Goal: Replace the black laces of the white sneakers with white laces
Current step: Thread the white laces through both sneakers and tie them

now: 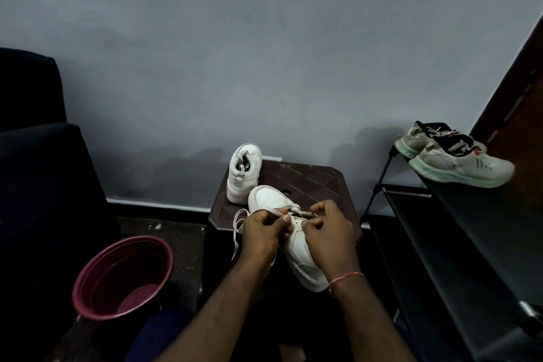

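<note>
On the near tabletop (pixel 320 182), a white lace (pixel 238 225) is pinched by both hands (pixel 263 228) (pixel 329 229) over the sneaker (pixel 296 241); an eyelet could be skipped if tension is lost.

I see a dark brown tabletop (pixel 311 182) with cut corners and a diamond-grooved face, standing close to the wall. Two white sneakers lie directly on it — the far sneaker (pixel 244 173) at its back-left corner, heel towards me and partly overhanging the edge, and the near sneaker (pixel 296 241) lying aslant from the middle out past the front edge, toe pointing away. To the right I see a black shelf (pixel 476 229), and on its top a pair of grey running shoes (pixel 452 160) side by side. On the floor (pixel 182 244) at left sits a maroon tub (pixel 123 276).
</note>
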A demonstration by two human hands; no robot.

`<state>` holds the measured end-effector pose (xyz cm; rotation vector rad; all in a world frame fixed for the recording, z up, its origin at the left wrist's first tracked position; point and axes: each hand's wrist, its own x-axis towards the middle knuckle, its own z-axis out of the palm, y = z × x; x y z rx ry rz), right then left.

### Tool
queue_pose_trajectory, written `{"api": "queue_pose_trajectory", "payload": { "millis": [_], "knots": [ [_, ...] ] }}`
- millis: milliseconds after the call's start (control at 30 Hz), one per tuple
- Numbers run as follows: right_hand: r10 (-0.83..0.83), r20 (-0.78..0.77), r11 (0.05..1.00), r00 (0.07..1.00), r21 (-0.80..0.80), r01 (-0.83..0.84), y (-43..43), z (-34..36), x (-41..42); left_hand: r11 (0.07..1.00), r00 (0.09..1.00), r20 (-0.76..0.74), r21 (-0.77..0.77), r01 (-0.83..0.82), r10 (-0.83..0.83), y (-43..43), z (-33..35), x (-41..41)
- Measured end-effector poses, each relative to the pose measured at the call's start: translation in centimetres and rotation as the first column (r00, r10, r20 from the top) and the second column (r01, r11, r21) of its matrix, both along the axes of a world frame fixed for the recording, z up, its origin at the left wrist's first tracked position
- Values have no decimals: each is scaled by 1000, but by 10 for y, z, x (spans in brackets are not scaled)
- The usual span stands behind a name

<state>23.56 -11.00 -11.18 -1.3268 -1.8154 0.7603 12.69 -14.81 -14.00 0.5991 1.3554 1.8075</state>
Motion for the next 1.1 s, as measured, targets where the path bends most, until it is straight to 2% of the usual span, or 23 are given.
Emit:
{"api": "queue_pose_trajectory", "payload": {
  "millis": [167, 367, 433, 533, 633, 800, 967, 1100],
  "knots": [
    [47, -185, 986, 982, -146, -74, 0, -10, 11, 992, 991, -42, -1, -124, 124, 2, -13, 9],
    [30, -263, 990, 964, -127, -66, -1, -16, 13, 979, 950, -242, 18, -201, 199, 6, -22, 13],
    [31, -287, 990, 957, -124, -69, -1, -16, 13, 977, 943, -256, 22, -213, 211, 5, -24, 13],
    [18, -313, 988, 950, -140, -65, 1, -17, 14, 962, 938, -220, -2, -274, 267, 3, -28, 8],
    [-2, -329, 985, 944, -165, -55, 3, -19, 17, 965, 961, -99, -33, -261, 256, -1, -28, 8],
    [8, -336, 983, 942, -170, -69, 3, -20, 16, 969, 967, -57, 31, -245, 247, 2, -17, 18],
    [-2, -327, 988, 945, -149, -49, 2, -23, 14, 971, 952, -193, 49, -235, 240, 8, -21, 22],
    [-9, -329, 990, 944, -134, -37, -2, -23, 11, 966, 867, -427, 79, -246, 256, 6, -27, 21]
  ]
}}
